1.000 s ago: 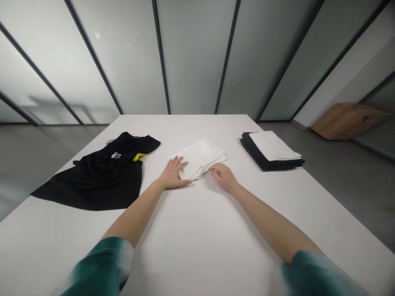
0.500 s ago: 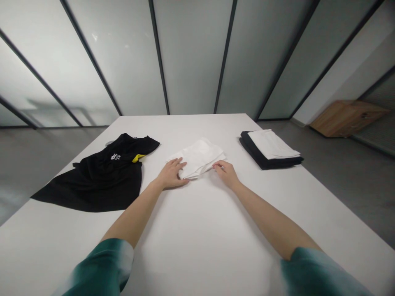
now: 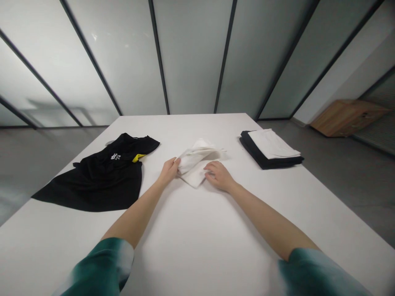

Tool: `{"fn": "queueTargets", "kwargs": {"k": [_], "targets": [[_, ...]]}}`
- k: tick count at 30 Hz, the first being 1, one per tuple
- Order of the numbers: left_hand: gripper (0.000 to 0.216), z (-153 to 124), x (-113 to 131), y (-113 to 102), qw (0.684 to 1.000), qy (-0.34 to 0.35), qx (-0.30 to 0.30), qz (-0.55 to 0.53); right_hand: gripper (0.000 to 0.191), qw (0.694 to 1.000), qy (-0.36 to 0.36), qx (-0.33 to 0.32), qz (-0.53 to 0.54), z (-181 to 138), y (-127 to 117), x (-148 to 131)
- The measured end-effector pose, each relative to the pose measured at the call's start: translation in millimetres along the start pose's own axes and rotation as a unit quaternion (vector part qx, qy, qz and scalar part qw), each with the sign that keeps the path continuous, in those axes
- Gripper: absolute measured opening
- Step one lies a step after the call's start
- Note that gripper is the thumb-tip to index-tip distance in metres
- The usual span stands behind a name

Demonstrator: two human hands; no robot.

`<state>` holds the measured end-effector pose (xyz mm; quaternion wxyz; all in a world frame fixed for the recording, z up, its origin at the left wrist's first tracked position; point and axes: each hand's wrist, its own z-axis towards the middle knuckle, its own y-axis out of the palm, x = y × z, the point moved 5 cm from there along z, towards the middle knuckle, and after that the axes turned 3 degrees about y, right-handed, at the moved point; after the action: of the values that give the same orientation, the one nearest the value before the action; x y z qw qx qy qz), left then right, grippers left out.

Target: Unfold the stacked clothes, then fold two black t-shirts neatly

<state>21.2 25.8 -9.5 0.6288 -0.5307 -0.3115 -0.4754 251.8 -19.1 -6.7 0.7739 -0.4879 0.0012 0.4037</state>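
A crumpled white cloth [image 3: 197, 158] lies on the table in front of me, its upper layer raised in folds and one corner pointing toward me. My left hand [image 3: 169, 170] is closed on the cloth's left edge, pinching it between thumb and fingers. At the cloth's near right side is my right hand [image 3: 219, 176], its bent fingers a little apart and the fingertips touching the fabric. The kind of cloth item cannot be made out in this bunched shape.
On the left of the white table [image 3: 197, 238] a black shirt [image 3: 101, 176] with a white print and a yellow patch lies spread out. A folded white cloth [image 3: 273, 144] rests on folded black fabric [image 3: 262, 161] at the right. A wooden cabinet [image 3: 345, 117] stands beyond.
My left hand has gone from lying spread on the cloth to gripping its left edge. The right hand has shifted slightly left and nearer, and the cloth has opened into raised folds.
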Motion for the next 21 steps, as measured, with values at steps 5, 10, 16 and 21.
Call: {"fn": "queueTargets", "kwargs": {"k": [5, 10, 16, 21], "targets": [[0.035, 1.8, -7.4, 6.4, 0.956, -0.129, -0.023, -0.261, 0.054, 0.995, 0.018, -0.095, -0.036, -2.0, 13.5, -3.9], [0.035, -13.1, 10.0, 25.5, 0.962, -0.046, -0.246, -0.111, 0.053, 0.988, 0.095, -0.103, 0.06, -0.2, 18.7, 3.7], [0.032, -24.8, 28.7, 41.9, 0.957, 0.119, -0.253, 0.08, 0.035, 0.919, 0.233, 0.012, 0.318, 1.6, 20.7, 21.3], [0.044, -27.7, 31.6, 50.4, 0.93, 0.148, -0.229, 0.247, 0.057, 0.902, 0.249, 0.013, 0.352, 2.9, 28.4, 36.0]]}}
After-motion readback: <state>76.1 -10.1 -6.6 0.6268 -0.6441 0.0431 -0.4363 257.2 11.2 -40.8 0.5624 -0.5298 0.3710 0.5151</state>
